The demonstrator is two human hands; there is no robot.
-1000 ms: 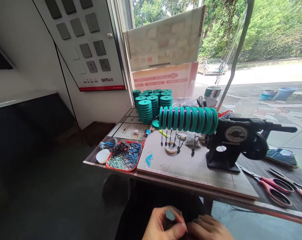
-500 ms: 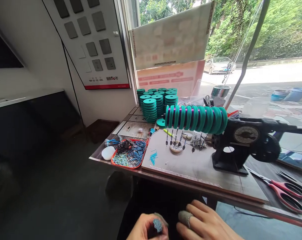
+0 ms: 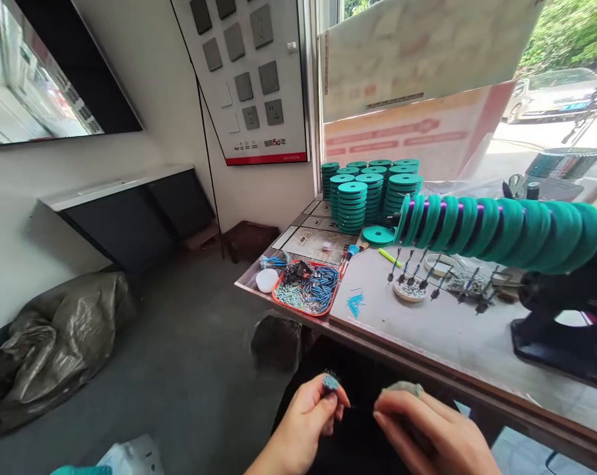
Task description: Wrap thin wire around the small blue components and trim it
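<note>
My left hand (image 3: 311,415) is closed at the lower middle, over dark clothing in front of the table edge. Its thumb and fingers pinch a small blue-grey speckled bundle (image 3: 330,382), whose rough end sticks up. What it is made of I cannot make out. Just to its right, my right hand (image 3: 431,425) has its thumb and fingertips pressed together, a grey-green finger cover (image 3: 406,388) on one finger. Anything between those fingertips is too fine or hidden to name. The hands are apart, with a small gap between them.
A red-rimmed tray (image 3: 308,310) of small blue and pale parts sits at the table corner beside a white lid (image 3: 266,280). Green spools (image 3: 352,204) stand stacked behind. Green rings (image 3: 501,227) fill a black machine's shaft (image 3: 555,297), dark weights hanging below. A bowl (image 3: 409,290) holds small beads.
The view has swung left. Both hands have risen, my left hand turning so the bundle points upward. My right hand's fingers, bent loosely before, are now drawn together toward the left hand.
</note>
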